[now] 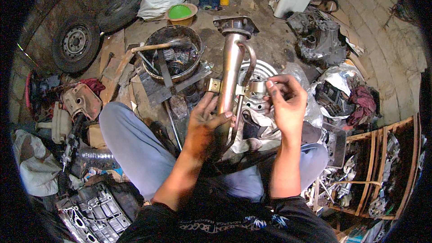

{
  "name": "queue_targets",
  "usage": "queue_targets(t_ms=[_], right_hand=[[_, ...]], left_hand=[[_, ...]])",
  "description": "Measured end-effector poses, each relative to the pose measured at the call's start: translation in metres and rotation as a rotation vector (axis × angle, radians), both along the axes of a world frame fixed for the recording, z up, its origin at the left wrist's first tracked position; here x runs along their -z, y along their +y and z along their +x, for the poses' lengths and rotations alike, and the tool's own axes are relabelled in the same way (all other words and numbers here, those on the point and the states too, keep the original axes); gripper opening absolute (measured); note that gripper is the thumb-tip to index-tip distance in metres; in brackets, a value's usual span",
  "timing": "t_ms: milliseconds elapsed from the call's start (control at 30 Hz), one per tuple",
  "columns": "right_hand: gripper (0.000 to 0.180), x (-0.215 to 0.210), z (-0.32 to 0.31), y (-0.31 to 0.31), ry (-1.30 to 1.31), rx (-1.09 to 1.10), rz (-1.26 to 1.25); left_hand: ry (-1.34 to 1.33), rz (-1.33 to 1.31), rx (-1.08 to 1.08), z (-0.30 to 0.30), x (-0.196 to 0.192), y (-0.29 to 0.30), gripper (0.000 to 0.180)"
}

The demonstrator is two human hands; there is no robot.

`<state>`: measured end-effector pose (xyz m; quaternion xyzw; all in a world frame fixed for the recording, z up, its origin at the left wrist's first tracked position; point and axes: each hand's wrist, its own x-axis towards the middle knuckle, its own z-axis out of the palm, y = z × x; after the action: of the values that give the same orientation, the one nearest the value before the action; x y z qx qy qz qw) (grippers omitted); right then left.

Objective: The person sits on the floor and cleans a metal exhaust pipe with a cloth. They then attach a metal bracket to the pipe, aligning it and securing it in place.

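A shiny metal tube [232,58] stands tilted in front of me, with a dark flange at its far end and a thin pipe running along its right side. My left hand [204,126] is wrapped round its lower part. A brass-coloured bracket [214,85] juts out on the tube's left. On the right, my right hand [288,101] pinches a short silver ring-shaped part [258,87] between thumb and fingers, close beside the tube's thin pipe. Whether this part is joined to the tube I cannot tell. Both hands look dirty with grease.
Behind the tube, a round wheel rim [261,69] lies on the floor. A round pan [193,47] with a hammer [155,47] across it stands ahead left. Tyres [76,42] lean at the far left. A gearbox-like casting [315,38] and a wooden rack [382,153] are at right.
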<state>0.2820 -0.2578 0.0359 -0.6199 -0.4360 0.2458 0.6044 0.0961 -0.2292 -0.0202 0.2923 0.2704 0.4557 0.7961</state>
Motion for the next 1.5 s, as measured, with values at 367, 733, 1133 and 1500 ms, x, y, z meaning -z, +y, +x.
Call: queue_targets(t_ms=[367, 733, 1133, 1500], right_hand=[[0.009, 0.023, 0.021, -0.001, 0.071, -0.044, -0.102], [0.014, 0.045, 0.030, 0.003, 0.349, -0.270, -0.178], [0.029, 0.036, 0.021, 0.000, 0.510, -0.477, -0.073], [0.036, 0.038, 0.028, -0.003, 0.299, -0.516, -0.163]], left_hand=[[-0.004, -0.091, -0.030, 0.001, 0.005, -0.002, 0.087], [-0.023, -0.081, -0.051, -0.001, -0.006, -0.003, 0.076], [-0.054, -0.084, -0.093, -0.008, 0.000, 0.003, 0.068], [-0.050, -0.059, -0.067, -0.013, -0.002, 0.007, 0.070]])
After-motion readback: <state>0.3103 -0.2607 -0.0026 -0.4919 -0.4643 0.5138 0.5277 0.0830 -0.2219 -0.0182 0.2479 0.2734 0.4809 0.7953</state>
